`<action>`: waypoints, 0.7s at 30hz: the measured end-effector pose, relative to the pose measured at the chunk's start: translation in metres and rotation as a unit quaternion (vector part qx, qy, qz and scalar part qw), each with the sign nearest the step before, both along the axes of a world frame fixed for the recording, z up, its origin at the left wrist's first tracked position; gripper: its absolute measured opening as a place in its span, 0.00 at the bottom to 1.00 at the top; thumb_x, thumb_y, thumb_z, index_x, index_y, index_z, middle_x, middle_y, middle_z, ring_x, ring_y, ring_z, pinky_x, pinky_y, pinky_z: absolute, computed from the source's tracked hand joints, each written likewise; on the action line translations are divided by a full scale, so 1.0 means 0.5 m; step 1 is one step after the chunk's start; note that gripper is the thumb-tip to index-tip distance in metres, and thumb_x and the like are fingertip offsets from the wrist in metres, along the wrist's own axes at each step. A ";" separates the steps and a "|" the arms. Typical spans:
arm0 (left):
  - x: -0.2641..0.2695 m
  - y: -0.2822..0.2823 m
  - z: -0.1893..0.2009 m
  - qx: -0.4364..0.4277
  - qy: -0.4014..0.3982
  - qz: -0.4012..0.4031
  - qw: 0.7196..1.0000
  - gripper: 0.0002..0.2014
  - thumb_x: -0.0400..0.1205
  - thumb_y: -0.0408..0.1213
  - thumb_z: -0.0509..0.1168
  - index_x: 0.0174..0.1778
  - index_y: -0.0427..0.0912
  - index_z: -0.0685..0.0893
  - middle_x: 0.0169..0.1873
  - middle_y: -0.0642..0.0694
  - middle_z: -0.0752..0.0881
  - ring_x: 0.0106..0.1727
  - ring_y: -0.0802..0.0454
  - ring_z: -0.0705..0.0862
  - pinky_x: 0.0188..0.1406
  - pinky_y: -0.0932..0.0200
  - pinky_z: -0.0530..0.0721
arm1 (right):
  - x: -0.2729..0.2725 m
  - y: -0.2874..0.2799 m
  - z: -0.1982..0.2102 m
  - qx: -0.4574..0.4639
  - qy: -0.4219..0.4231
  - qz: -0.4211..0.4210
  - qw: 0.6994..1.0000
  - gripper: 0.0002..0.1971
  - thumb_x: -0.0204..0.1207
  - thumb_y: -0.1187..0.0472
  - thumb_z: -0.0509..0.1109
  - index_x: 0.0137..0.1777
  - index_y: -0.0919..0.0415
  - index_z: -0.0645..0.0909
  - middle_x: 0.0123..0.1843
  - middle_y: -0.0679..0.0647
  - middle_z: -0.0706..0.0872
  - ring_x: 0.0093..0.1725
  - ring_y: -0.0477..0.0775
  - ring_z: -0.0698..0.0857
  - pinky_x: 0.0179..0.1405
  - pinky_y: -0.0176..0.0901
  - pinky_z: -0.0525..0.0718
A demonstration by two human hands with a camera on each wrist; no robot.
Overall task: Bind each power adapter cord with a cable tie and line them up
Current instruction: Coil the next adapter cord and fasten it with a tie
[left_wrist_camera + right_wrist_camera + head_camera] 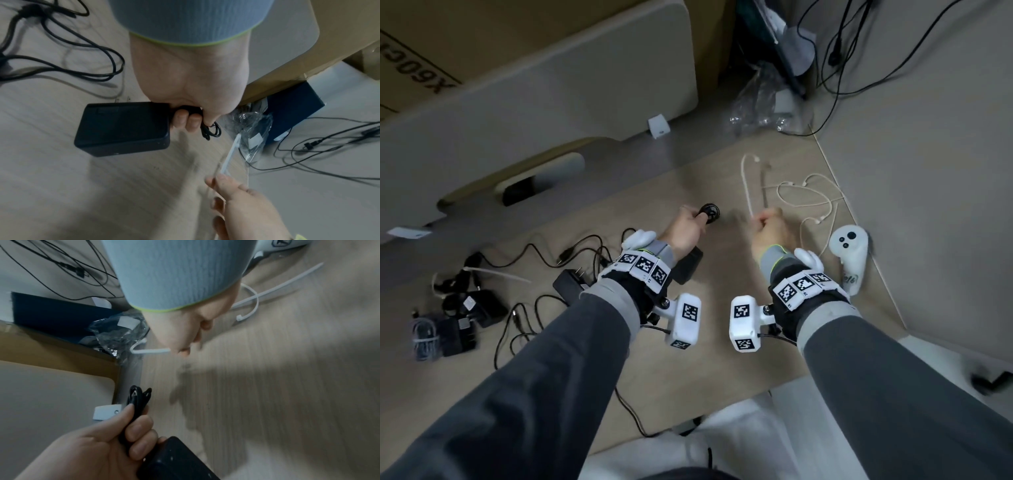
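Above the wood-grain floor (pixel 688 359), left hand (pixel 685 229) grips coiled black cord (pixel 709 213); its power adapter (pixel 123 128) hangs just below the fist, clear of the boards. Right hand (pixel 774 229), near the left, pinches one white cable tie (pixel 746 181) between thumb and fingertips. Spare ties (pixel 273 290) lie beside a white controller (pixel 849 253). At far left: bound adapters (pixel 458 318) and loose black cords (pixel 571 253).
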State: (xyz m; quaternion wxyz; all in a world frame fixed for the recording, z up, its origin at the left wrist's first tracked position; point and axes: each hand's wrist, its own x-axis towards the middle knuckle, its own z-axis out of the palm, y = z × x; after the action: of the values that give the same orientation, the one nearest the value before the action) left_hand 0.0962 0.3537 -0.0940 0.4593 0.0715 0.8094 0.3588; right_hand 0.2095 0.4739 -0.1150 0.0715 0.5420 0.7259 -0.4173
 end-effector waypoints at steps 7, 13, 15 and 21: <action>-0.040 -0.088 0.056 0.000 0.012 0.049 0.999 0.14 0.82 0.51 0.56 0.35 0.47 0.76 0.32 0.50 0.78 0.41 0.46 0.77 0.49 0.51 0.76 | -0.049 -0.102 0.056 -0.121 0.164 0.101 0.974 0.10 0.79 0.66 0.66 0.48 0.49 0.84 0.31 0.39 0.88 0.31 0.41 0.79 0.39 0.40 0.76; -0.067 -0.228 0.101 -0.010 0.031 0.037 0.999 0.19 0.88 0.46 0.54 0.31 0.45 0.72 0.30 0.43 0.76 0.33 0.47 0.75 0.41 0.54 0.70 | -0.081 -0.228 0.112 -0.152 0.179 0.093 0.967 0.04 0.68 0.59 0.70 0.35 0.51 0.85 0.25 0.47 0.84 0.32 0.50 0.77 0.36 0.44 0.71; -0.076 -0.285 0.109 -0.015 0.042 0.050 0.998 0.20 0.90 0.43 0.52 0.31 0.44 0.71 0.28 0.45 0.75 0.30 0.48 0.72 0.41 0.55 0.69 | -0.096 -0.281 0.137 -0.154 0.196 0.104 0.963 0.04 0.69 0.60 0.69 0.38 0.54 0.86 0.24 0.48 0.82 0.28 0.45 0.76 0.31 0.38 0.71; -0.096 -0.437 0.126 0.011 0.029 0.094 0.995 0.14 0.86 0.43 0.55 0.37 0.41 0.75 0.25 0.44 0.75 0.26 0.47 0.73 0.37 0.48 0.76 | -0.134 -0.430 0.164 -0.112 0.203 0.117 0.966 0.11 0.74 0.53 0.69 0.30 0.50 0.82 0.22 0.45 0.77 0.27 0.50 0.73 0.31 0.43 0.70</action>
State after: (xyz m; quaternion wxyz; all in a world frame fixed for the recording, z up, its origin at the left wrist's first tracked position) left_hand 0.0484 0.1352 -0.0308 0.3988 0.0104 0.8217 0.4071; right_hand 0.1426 0.2590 -0.0331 0.0310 0.3462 0.7322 -0.5857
